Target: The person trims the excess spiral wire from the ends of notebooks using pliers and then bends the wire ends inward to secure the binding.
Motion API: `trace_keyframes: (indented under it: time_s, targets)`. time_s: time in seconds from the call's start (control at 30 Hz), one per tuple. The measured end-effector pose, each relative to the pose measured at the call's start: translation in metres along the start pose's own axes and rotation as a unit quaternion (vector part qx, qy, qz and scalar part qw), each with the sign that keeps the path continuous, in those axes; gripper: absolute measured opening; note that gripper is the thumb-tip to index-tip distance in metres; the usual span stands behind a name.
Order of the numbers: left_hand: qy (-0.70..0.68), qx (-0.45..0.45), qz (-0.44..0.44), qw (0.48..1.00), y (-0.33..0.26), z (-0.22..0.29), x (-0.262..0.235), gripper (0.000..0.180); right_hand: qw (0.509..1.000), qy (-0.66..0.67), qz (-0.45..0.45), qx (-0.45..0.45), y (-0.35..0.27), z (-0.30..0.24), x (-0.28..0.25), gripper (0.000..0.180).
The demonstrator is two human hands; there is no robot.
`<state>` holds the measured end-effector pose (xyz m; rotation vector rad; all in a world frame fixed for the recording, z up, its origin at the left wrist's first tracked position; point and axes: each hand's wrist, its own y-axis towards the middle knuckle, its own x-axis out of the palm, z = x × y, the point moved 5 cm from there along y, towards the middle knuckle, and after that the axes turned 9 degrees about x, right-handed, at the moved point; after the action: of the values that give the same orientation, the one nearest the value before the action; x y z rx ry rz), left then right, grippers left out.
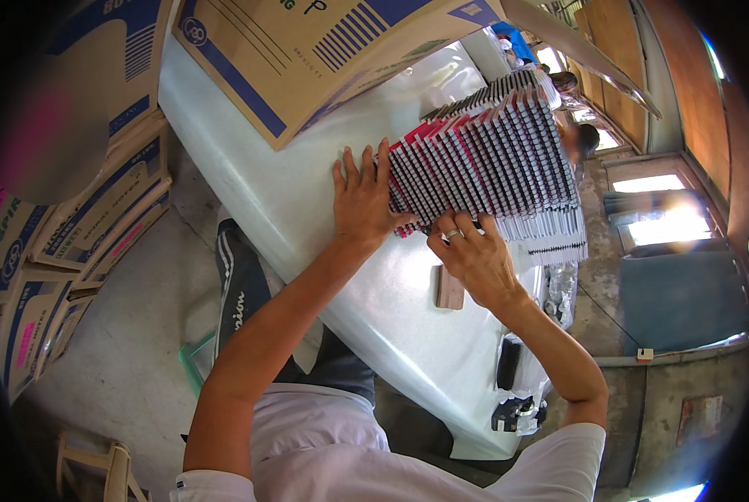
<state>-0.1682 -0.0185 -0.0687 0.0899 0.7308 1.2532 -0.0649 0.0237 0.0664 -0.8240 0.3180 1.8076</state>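
Several wire-bound spiral notebooks (483,159) are stacked in front of me on the pale, shiny table (307,209), their black and white coils facing me and red covers showing between some. Against the left side of the stack rests my left hand (364,201), open, with its fingers stretched and thumb beside the near corner. My right hand (475,255), a ring on one finger, has its fingers curled on the near edge of the notebooks; its fingertips are partly hidden there. Just below that hand lies a small brown block (450,289).
A large brown and blue carton (307,75) stands on the table beyond my left hand. More cartons (98,192) are piled on the left. Black items (508,364) lie along the table's right edge. A stool (117,468) is at lower left. Another person (586,138) is beyond the stack.
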Motion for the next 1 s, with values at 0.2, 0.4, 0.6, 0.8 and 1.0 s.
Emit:
trace_keyframes:
  time_s: [0.2,0.4,0.6,0.8,1.0]
  targets:
    - [0.007,-0.004,0.011,1.0,0.0,0.001,0.001,0.132,1.0,0.006,0.029,0.007,0.0,-0.002,0.003,0.01]
    - [0.001,0.003,0.003,1.0,0.001,0.0,0.001,0.132,0.947,-0.08,-0.239,0.201,-0.002,-0.027,0.04,0.024]
    - [0.014,0.011,0.022,1.0,0.001,-0.001,0.002,0.134,0.994,-0.041,0.034,0.091,-0.021,0.014,-0.006,0.03]
    - [-0.002,-0.002,0.018,1.0,0.001,0.001,0.0,0.133,0.997,-0.064,0.035,0.027,-0.022,0.017,0.007,0.027]
    - [0.017,0.021,0.031,0.999,0.003,-0.004,0.004,0.137,0.995,-0.04,-0.072,0.057,-0.007,0.004,0.007,0.01]
